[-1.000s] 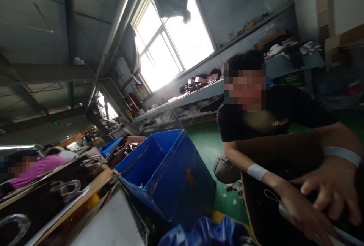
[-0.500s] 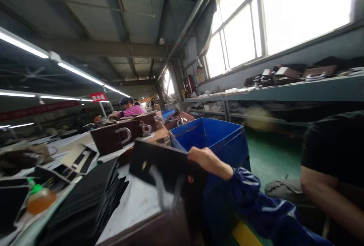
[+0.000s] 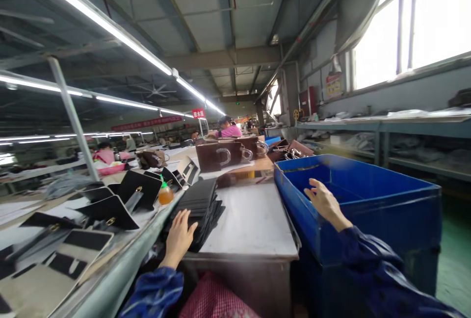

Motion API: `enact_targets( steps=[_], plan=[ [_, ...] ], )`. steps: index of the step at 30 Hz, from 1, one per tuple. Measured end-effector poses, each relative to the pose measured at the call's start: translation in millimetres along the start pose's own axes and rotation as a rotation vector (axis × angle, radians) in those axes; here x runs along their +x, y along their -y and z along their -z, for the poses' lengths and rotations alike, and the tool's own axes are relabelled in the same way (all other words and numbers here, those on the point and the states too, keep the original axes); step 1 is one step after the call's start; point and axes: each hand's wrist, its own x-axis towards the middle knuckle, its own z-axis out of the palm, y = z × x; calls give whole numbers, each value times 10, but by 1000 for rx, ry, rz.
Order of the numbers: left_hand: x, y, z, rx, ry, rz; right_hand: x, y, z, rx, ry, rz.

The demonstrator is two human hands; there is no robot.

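My left hand (image 3: 180,236) lies flat with fingers stretched out on the near end of a stack of black leather panels (image 3: 200,202) at the edge of the white worktable (image 3: 246,225). My right hand (image 3: 324,201) reaches over the near rim into a large blue plastic bin (image 3: 371,210); its fingers are spread and nothing is in it. Both arms wear dark blue sleeves.
Black bag panels with clasps (image 3: 110,207) lie on the left table beside a small orange glue bottle (image 3: 165,193). Brown handbags (image 3: 221,155) stand farther back. People in pink (image 3: 230,128) work at distant tables. A grey shelf (image 3: 386,126) runs along the right wall.
The view swung left from the person in black to the tables. My right hand let go of the black bag panel and is over the blue bin; my left hand came onto the stack.
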Motion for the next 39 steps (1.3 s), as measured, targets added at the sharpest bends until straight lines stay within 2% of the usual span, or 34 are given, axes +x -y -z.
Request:
enact_targets(
  steps=[4, 8, 10, 13, 18, 21, 25, 28, 31, 33, 35, 39],
  plan=[
    [552, -293, -316, 104, 74, -53, -590, 180, -429, 193, 192, 112],
    [838, -348, -512, 177, 229, -55, -1083, 230, -622, 325, 347, 170],
    [883, -283, -555, 209, 266, -41, -1255, 237, -682, 364, 411, 162],
    [896, -162, -565, 238, 258, -38, -1435, 308, -795, 405, 496, 136],
    [780, -2, -468, 246, 233, -72, -1655, 597, -988, 463, 607, 123],
    [564, 103, -321, 253, 186, -95, -1785, 736, -1018, 494, 646, 121],
    [334, 185, -114, 275, 147, -119, -1907, 788, -951, 520, 660, 116],
    [360, 140, -71, 317, 73, -81, -1943, 797, -872, 527, 647, 110],
    [494, 50, -127, 332, -19, 38, -1960, 817, -809, 530, 632, 109],
    [594, 9, -168, 312, -39, 110, -1979, 820, -788, 530, 623, 110],
    [690, 1, -180, 287, 14, 134, -2008, 805, -781, 527, 617, 111],
    [841, 34, -132, 261, 229, 139, -2078, 755, -766, 519, 610, 110]
  ],
)
